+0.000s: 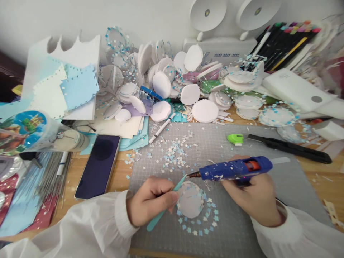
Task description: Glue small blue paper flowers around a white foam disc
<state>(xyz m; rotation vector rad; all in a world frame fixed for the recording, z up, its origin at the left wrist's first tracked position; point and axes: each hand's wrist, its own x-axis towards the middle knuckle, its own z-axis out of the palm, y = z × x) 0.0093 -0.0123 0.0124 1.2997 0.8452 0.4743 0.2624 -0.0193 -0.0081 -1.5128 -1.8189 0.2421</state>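
My left hand [154, 199] is closed round teal tweezers [156, 221], whose tip points up and right. In my right hand [255, 197] is a blue glue gun [228, 170]; its dark nozzle nearly meets the tweezers' tip, and whether they touch cannot be told. Just below the tips a round pale disc [190, 200] lies on the grey cutting mat [228, 229], edged with small flowers. A curved string of blue and white flowers [212, 215] runs round its lower right. Loose tiny flowers [174, 154] are scattered above my left hand.
Beyond the mat stand piled white discs [205, 111] and a white double lamp [220, 46]. A black cutter [290, 147] and a green clip-like object [235, 139] lie at the right. At the left are a phone [99, 166], a plastic cup [67, 139] and thin wires [52, 179].
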